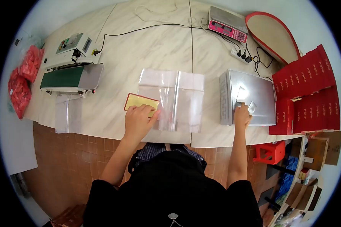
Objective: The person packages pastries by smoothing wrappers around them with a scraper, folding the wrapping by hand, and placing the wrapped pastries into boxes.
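Note:
My left hand [140, 119] has its fingers curled over a yellow card with a red border [140, 100], gripping its lower right part. The card overlaps the left edge of clear plastic bags [189, 100] that lie flat on the table. To the right, my right hand [242, 116] is closed above a silver metal box [264, 100]. A small pale packet [241, 94] sticks out past its fingertips, and a second pale piece [252, 107] shows beside the fingers. Whether both are held I cannot tell.
A sealing machine [72, 77] stands at the left, near red bags [21, 85]. At the back right are a pink-fronted scale [227, 30], a power strip [240, 56] and a red-rimmed tray [272, 32]. Red boxes [307, 90] stack at the right, above a red stool [269, 152].

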Available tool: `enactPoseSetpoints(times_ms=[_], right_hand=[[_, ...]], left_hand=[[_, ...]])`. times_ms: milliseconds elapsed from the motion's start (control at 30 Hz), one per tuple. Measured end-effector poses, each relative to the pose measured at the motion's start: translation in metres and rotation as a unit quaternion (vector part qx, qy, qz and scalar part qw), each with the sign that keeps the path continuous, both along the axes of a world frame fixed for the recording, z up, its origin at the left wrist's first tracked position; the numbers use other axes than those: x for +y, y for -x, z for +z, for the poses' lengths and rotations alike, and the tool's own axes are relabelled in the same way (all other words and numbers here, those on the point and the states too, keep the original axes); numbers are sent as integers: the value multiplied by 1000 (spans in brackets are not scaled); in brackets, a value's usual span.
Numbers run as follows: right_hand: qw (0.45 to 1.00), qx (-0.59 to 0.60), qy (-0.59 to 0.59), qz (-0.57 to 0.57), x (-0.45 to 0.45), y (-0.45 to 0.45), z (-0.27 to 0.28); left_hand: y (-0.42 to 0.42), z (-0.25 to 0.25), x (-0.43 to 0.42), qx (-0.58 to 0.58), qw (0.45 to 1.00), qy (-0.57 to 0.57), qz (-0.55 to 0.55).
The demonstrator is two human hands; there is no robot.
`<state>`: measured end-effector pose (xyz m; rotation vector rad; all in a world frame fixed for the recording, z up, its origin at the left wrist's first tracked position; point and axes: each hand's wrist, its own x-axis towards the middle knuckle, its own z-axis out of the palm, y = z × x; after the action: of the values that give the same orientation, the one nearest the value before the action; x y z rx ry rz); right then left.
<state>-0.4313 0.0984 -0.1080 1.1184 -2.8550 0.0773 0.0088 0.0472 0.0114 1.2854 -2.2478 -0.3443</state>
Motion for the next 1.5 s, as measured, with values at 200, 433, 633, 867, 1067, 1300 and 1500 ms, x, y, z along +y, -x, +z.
enactPoseSetpoints(times_ms=[200,433,633,867,1067,1300,1500], right_hand=[[930,-258,185,187,20,-58,42],[806,-416,108,407,27,-168,144],[774,-356,119,509,14,-182,150],[774,-311,113,540,5,-194,151],[769,-287,113,560,-5,-206,143],[776,-265,129,557,-20,-219,138],[763,-276,159,563,-26,-218,135]], left_hand=[[4,-9,3,20,996,-13,91],[-4,-17,2,13,991,21,133],[-9,-20,2,9,989,31,144],[-18,-11,-12,124,980,-1,158],[-39,-25,-21,89,995,-38,37],[-37,-24,-21,95,995,1,-8],[-41,-27,-22,53,997,41,-31]])
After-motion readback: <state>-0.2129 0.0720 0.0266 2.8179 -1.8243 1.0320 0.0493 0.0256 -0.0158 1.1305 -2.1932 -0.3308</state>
